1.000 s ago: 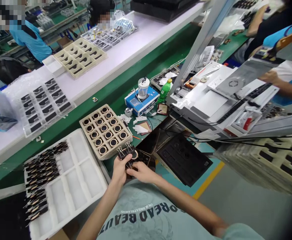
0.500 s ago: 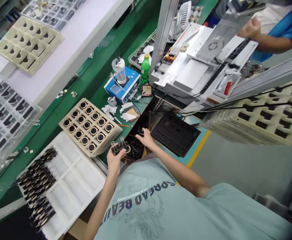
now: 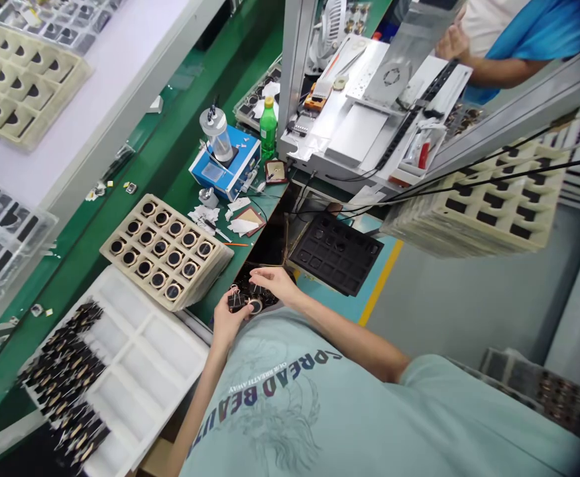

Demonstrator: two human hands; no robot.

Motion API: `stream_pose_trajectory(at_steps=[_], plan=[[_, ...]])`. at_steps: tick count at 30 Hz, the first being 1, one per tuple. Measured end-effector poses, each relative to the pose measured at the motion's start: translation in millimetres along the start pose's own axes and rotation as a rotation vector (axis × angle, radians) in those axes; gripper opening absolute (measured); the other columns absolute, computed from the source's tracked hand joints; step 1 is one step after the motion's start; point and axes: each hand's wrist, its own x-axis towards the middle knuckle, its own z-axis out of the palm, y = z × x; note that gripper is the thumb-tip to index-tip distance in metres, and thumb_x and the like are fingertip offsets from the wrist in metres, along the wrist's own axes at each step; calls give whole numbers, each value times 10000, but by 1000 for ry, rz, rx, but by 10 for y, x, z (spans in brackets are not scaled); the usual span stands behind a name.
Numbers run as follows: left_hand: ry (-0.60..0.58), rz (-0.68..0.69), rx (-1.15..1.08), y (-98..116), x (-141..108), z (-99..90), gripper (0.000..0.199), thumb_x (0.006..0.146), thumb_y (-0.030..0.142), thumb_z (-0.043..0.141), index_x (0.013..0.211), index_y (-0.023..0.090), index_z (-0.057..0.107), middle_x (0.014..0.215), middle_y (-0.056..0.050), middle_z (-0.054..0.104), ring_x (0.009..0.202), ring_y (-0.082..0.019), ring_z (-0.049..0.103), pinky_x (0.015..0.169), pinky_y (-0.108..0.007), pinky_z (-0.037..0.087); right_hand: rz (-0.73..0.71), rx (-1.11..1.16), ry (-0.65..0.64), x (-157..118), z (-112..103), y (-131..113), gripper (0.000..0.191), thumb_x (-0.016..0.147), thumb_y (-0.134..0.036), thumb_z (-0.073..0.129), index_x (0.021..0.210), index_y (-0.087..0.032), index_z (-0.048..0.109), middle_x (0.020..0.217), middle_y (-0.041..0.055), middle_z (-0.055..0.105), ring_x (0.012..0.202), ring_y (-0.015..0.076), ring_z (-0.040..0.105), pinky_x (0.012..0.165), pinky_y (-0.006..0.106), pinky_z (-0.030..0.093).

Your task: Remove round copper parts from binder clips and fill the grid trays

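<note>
My left hand [image 3: 227, 320] is closed around a round gold-rimmed watch case [image 3: 255, 305], with a black binder clip [image 3: 236, 302] on its left side, silver handles up. Right beside it, my right hand [image 3: 278, 285] pinches another black binder clip [image 3: 256, 288] at the case's upper edge; whether its jaws grip the case is too small to tell. Loose black clips lie in a dark bin below, mostly hidden by my hands. A beige tray [image 3: 166, 252] of round gold-rimmed cases stands left of my hands. Clipped pieces [image 3: 73, 371] fill one side of a white tray [image 3: 145, 391].
On the green bench stand a blue device [image 3: 230, 162], a green bottle [image 3: 268, 129] and paper scraps [image 3: 204, 217]. A black tray [image 3: 337, 252] lies to the right, below stacked beige trays [image 3: 488, 205]. Another person's arm [image 3: 498, 71] is at the upper right, behind a machine.
My right hand has come from the clip bin leftward and down to the watch case, bringing a binder clip. My left hand still holds the case. The whole view has shifted slightly.
</note>
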Motion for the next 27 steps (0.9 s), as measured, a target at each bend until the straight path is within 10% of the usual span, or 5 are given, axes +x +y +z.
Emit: stream_pose_trajectory(at_steps=[6,13,20,27], plan=[[-158,43,135,73,80,-68,734,403,118,905,1111,187,729,1119,-109,736,1063,-308,673,1004,-427,471,-80,-353,-346,14,33,-104,361,792,-497,740,948,-172,761,730,10,662,653,134,567,591,242,435],[-300,-61,135,-34,46,-148,747,479,156,896,1201,139,703,924,-75,751,838,-244,693,841,-350,518,-191,-461,-188,0,-40,-53,298,864,-461,672,877,-192,800,828,48,707,775,170,622,722,277,464],[99,-177,-92,-229,-126,-684,894,516,298,921,1326,114,591,855,-46,715,736,-155,654,723,-304,552,398,-504,64,391,-419,792,362,828,-497,693,946,-155,705,795,27,671,708,138,600,576,210,496],[311,-149,-263,-154,-221,-877,806,463,271,942,1196,124,641,754,31,622,671,-105,633,709,-291,585,484,-673,85,939,36,1437,473,753,-341,795,1161,-144,661,1109,106,716,982,200,666,803,246,526]])
